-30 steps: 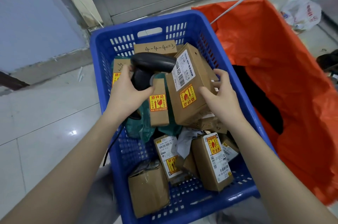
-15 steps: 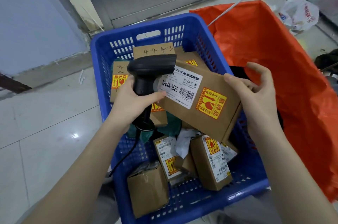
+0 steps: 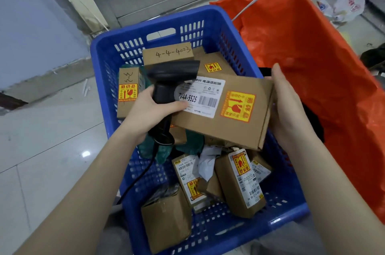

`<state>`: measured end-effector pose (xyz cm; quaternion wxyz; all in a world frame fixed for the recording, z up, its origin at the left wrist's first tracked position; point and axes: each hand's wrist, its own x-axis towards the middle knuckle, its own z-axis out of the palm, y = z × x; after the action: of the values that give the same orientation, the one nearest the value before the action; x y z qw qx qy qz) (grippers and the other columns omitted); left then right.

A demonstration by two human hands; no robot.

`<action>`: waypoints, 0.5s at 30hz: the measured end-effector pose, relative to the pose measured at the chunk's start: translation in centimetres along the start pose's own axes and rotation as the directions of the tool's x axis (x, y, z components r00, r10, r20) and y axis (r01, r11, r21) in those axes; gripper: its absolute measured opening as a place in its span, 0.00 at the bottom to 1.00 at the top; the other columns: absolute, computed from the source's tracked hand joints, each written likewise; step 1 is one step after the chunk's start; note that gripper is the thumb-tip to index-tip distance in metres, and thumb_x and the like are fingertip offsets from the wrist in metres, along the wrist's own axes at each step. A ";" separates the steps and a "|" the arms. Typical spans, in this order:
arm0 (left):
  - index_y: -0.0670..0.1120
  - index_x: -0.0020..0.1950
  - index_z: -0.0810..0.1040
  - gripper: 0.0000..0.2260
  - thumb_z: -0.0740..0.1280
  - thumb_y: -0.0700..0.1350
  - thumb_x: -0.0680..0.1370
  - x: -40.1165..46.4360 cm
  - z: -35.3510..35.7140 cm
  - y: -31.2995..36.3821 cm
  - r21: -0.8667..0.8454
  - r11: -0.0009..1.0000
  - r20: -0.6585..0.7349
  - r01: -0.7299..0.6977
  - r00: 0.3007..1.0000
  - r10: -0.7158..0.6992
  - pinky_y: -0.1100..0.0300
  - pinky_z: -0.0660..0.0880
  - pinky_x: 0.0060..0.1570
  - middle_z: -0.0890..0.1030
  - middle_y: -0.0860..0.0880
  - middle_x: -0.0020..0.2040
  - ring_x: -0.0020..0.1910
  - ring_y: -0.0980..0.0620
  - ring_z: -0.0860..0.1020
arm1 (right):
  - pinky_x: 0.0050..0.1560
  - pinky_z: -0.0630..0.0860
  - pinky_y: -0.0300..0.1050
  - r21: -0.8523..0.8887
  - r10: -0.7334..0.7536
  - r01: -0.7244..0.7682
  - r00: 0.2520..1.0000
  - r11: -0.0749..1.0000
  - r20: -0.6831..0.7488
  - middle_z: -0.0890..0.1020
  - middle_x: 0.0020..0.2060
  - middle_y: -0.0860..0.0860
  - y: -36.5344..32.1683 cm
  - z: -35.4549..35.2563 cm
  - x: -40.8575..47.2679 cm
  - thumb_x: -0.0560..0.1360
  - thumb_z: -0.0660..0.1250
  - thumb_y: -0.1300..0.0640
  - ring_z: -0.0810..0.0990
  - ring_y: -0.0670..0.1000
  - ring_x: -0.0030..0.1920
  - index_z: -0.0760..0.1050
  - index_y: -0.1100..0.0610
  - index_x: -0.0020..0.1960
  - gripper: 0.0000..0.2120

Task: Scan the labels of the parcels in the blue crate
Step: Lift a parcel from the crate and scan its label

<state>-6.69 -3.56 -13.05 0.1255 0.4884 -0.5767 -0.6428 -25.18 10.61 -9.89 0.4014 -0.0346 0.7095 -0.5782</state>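
Note:
A blue crate (image 3: 104, 71) on the floor holds several brown cardboard parcels with white labels and yellow-red fragile stickers. My right hand (image 3: 287, 107) holds one flat parcel (image 3: 239, 129) by its right end, above the crate, label side up. Its white barcode label (image 3: 206, 98) faces me. My left hand (image 3: 150, 111) grips a black barcode scanner (image 3: 168, 80) by the handle, with its head just above the label's left end. The scanner's cable (image 3: 137, 179) hangs down to the lower left.
An orange bag (image 3: 312, 57) lies open right of the crate, with something black inside. A parcel marked 4-4-4003 (image 3: 168, 54) leans at the crate's far wall. A white plastic bag (image 3: 341, 3) lies at the top right. Tiled floor spreads to the left.
My right hand lifted the parcel out of the pile and turned it flat, label up. The scanner in my left hand came over the label's left end.

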 end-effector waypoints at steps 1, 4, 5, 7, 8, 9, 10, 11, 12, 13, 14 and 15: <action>0.51 0.52 0.77 0.17 0.77 0.44 0.67 0.1 0.1 0.0 -0.011 1.000 -0.007 0.007 1.000 -0.008 0.61 0.78 0.45 0.83 0.52 0.51 0.49 0.55 0.81 | 0.36 0.79 0.40 0.012 0.011 -0.011 0.999 1.000 0.046 0.84 0.51 0.52 0.0 0.0 0.1 0.73 0.64 0.39 0.85 0.45 0.41 0.71 0.52 0.62 0.23; 0.52 0.51 0.77 0.16 0.78 0.44 0.66 0.2 0.2 -0.2 -0.043 0.999 -0.018 0.024 1.000 -0.025 0.60 0.78 0.46 0.83 0.52 0.51 0.51 0.53 0.81 | 0.34 0.81 0.41 0.066 0.023 -0.033 0.990 0.997 0.142 0.86 0.41 0.46 -0.1 0.0 0.0 0.72 0.70 0.50 0.86 0.44 0.39 0.70 0.50 0.63 0.21; 0.52 0.51 0.77 0.17 0.78 0.44 0.66 0.3 0.2 -0.2 -0.043 0.999 -0.018 0.022 1.000 -0.023 0.59 0.78 0.47 0.83 0.52 0.51 0.51 0.53 0.81 | 0.34 0.81 0.42 0.063 0.028 -0.040 0.985 0.997 0.173 0.87 0.40 0.46 -0.1 -0.1 0.1 0.71 0.70 0.52 0.86 0.45 0.40 0.71 0.51 0.63 0.21; 0.53 0.50 0.76 0.16 0.77 0.44 0.66 0.2 0.3 -0.2 -0.036 0.999 -0.020 0.012 1.000 -0.013 0.59 0.78 0.48 0.82 0.52 0.52 0.51 0.54 0.81 | 0.37 0.81 0.43 0.034 0.061 -0.071 0.972 0.997 0.229 0.87 0.42 0.46 0.0 -0.2 0.1 0.71 0.70 0.51 0.86 0.47 0.43 0.73 0.51 0.63 0.21; 0.53 0.50 0.76 0.16 0.77 0.44 0.66 0.2 0.3 -0.3 -0.035 0.999 -0.026 0.006 1.000 -0.007 0.59 0.78 0.48 0.82 0.53 0.52 0.51 0.54 0.81 | 0.38 0.81 0.44 0.019 0.078 -0.085 0.966 0.996 0.245 0.87 0.44 0.46 0.1 -0.2 0.0 0.71 0.70 0.49 0.86 0.48 0.44 0.72 0.50 0.63 0.21; 0.54 0.50 0.76 0.16 0.78 0.44 0.66 0.2 0.3 -0.3 -0.034 0.999 -0.038 -0.004 0.999 0.002 0.60 0.78 0.48 0.82 0.53 0.51 0.51 0.55 0.80 | 0.37 0.81 0.43 0.009 0.082 -0.087 0.965 0.996 0.248 0.87 0.45 0.47 0.2 -0.3 0.0 0.71 0.70 0.49 0.86 0.47 0.44 0.72 0.50 0.63 0.21; 0.54 0.50 0.76 0.17 0.78 0.44 0.66 0.1 0.3 -0.2 -0.026 0.999 -0.052 -0.018 0.998 0.017 0.62 0.78 0.46 0.82 0.54 0.51 0.51 0.56 0.80 | 0.36 0.81 0.42 0.009 0.072 -0.076 0.969 0.997 0.235 0.87 0.46 0.47 0.3 -0.2 0.0 0.71 0.71 0.51 0.86 0.46 0.43 0.72 0.50 0.62 0.20; 0.54 0.51 0.76 0.17 0.78 0.45 0.66 0.0 0.4 -0.2 -0.004 0.999 -0.066 -0.041 0.997 0.041 0.65 0.77 0.43 0.82 0.55 0.51 0.50 0.58 0.80 | 0.35 0.81 0.41 0.007 0.050 -0.053 0.976 0.999 0.213 0.86 0.47 0.48 0.4 -0.2 0.0 0.71 0.71 0.53 0.86 0.46 0.41 0.73 0.50 0.62 0.20; 0.53 0.53 0.76 0.18 0.78 0.47 0.66 -0.1 0.5 -0.1 0.028 0.997 -0.075 -0.071 0.995 0.073 0.68 0.76 0.41 0.82 0.56 0.51 0.49 0.60 0.80 | 0.34 0.80 0.40 0.008 0.028 -0.030 0.982 1.000 0.189 0.86 0.48 0.48 0.4 0.0 -0.1 0.71 0.71 0.54 0.86 0.45 0.40 0.73 0.50 0.62 0.20; 0.53 0.54 0.76 0.19 0.78 0.48 0.66 -0.3 0.5 0.1 0.059 0.993 -0.076 -0.098 0.992 0.102 0.71 0.75 0.39 0.81 0.57 0.51 0.49 0.62 0.79 | 0.34 0.80 0.40 0.010 0.005 -0.006 0.986 1.000 0.169 0.86 0.48 0.48 0.4 0.2 -0.2 0.71 0.71 0.55 0.86 0.45 0.41 0.73 0.50 0.62 0.19; 0.54 0.54 0.76 0.19 0.78 0.49 0.66 -0.3 0.6 0.3 0.081 0.990 -0.072 -0.119 0.990 0.125 0.73 0.75 0.38 0.81 0.58 0.51 0.48 0.63 0.79 | 0.35 0.80 0.40 0.016 -0.015 0.013 0.988 1.000 0.153 0.86 0.48 0.48 0.5 0.4 -0.2 0.72 0.71 0.55 0.86 0.45 0.41 0.73 0.50 0.62 0.19; 0.55 0.53 0.75 0.18 0.77 0.49 0.66 -0.4 0.6 0.4 0.090 0.987 -0.065 -0.133 0.988 0.139 0.73 0.75 0.38 0.81 0.58 0.51 0.48 0.63 0.79 | 0.35 0.80 0.40 0.024 -0.029 0.025 0.990 0.999 0.141 0.86 0.49 0.48 0.5 0.4 -0.2 0.72 0.71 0.55 0.86 0.45 0.42 0.73 0.51 0.62 0.19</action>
<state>-7.12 -3.01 -12.55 0.1687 0.4755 -0.6306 -0.5897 -24.60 10.50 -10.22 0.4432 -0.0806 0.6722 -0.5876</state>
